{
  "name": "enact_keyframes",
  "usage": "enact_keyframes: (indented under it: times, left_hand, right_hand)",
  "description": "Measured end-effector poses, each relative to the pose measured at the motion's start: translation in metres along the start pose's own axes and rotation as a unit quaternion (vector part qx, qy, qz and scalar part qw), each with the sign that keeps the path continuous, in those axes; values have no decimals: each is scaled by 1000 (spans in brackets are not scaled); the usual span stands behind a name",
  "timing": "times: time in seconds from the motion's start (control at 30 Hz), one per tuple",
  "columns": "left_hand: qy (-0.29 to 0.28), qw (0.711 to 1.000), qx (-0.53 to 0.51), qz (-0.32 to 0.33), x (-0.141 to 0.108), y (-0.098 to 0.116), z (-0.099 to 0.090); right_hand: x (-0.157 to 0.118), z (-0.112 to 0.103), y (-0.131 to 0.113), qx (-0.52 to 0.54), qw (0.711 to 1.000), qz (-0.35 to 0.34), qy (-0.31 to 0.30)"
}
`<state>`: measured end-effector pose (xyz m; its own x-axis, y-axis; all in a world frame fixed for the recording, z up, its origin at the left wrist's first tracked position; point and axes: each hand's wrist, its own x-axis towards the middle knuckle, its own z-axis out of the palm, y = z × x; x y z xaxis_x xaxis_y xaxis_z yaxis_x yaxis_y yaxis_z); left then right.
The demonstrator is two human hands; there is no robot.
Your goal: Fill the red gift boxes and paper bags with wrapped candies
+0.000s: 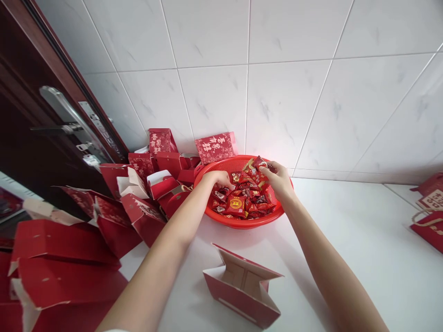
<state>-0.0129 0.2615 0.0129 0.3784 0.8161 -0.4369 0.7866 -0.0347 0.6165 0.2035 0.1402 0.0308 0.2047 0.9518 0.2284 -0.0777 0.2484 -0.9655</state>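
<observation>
A red plastic colander basket full of red-wrapped sweets stands on the white tabletop against the wall. My left hand reaches into its left side, fingers curled down among the sweets; what they hold, if anything, is hidden. Over the basket's right side, my right hand pinches a red wrapped sweet between thumb and fingers. In front of the basket, between my forearms, a red paper gift box stands with its top open, and its bare inside shows.
Several open red gift boxes crowd the left side, and one patterned box leans behind the basket. A dark red door with a metal handle is at the left. Red bags with rope handles sit at the far right.
</observation>
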Motion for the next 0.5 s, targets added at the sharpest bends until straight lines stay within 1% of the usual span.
enact_keyframes:
  times: [0.13, 0.23, 0.33, 0.4, 0.5]
  left_hand:
    - [-16, 999, 40, -33, 3, -2, 2]
    - [-9, 996, 61, -61, 2, 2, 7]
    - [-3, 995, 72, -74, -1, 7, 12]
    - [2, 995, 73, -66, -4, 12, 15]
    - [18, 997, 69, -20, -10, 21, 16]
  right_hand:
    - [1, 1, 2, 2, 1000, -2, 1]
    - [2, 1, 3, 2, 1000, -13, -1]
    - [2, 0, 3, 1, 1000, -18, -1]
    - [1, 0, 3, -1, 1000, -17, -3]
    - [1, 0, 2, 1, 1000, -11, -8]
